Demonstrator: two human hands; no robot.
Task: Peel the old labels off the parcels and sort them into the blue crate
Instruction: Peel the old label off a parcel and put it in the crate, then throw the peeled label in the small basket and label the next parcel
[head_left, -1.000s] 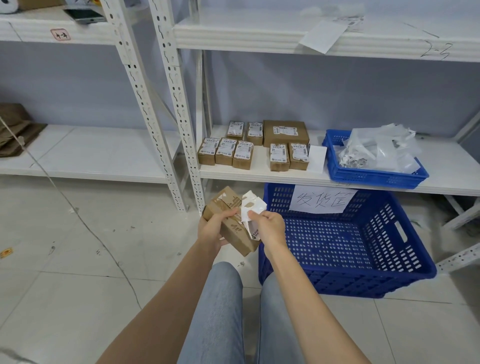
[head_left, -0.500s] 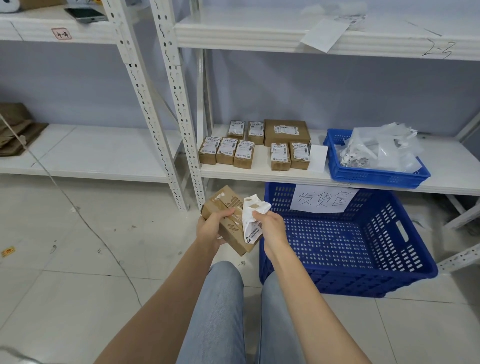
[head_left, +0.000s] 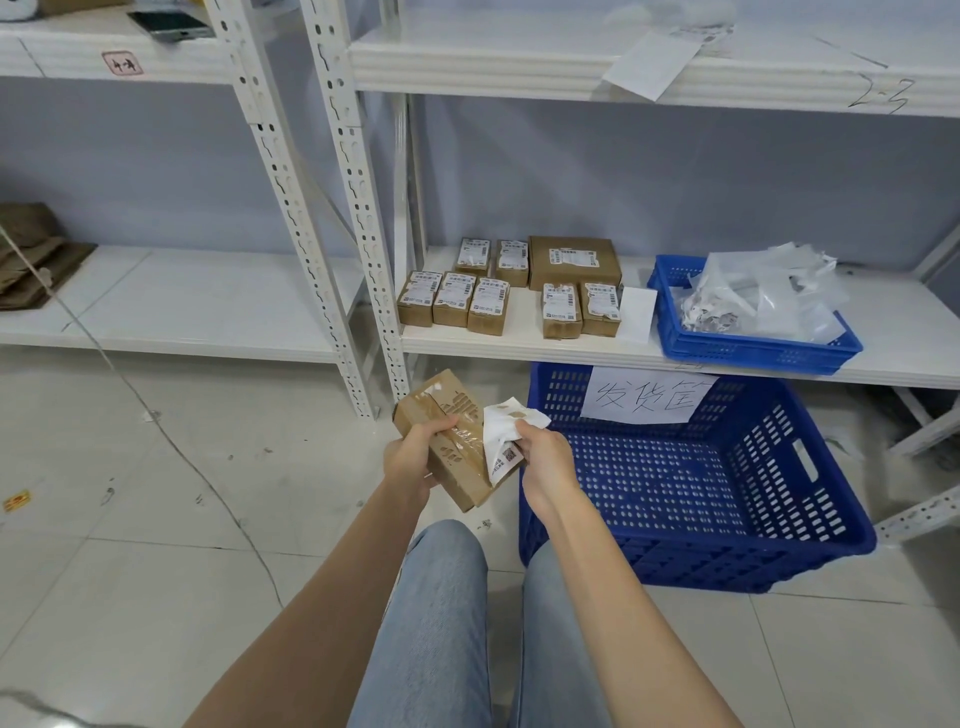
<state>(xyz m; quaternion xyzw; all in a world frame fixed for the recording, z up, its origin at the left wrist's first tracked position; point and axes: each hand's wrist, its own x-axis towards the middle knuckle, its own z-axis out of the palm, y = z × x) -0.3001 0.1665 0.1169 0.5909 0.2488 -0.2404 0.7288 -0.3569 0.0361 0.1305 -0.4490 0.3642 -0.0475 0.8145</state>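
The fingers of the left hand are curling around a taped cardboard parcel, while the right hand is pinching its crumpled white label, half peeled. Right of them the big perforated blue crate is standing on the floor. The small blue tray on the shelf is holding crumpled white scraps; their print is unreadable.

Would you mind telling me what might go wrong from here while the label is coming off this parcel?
1. The label is crumpled and pinched by the right hand while its lower end seems to remain stuck; it could tear and leave scraps on the parcel.
2. The left hand grips only one side of the parcel, so a hard tug may twist it loose onto the floor, beside the blue crate.
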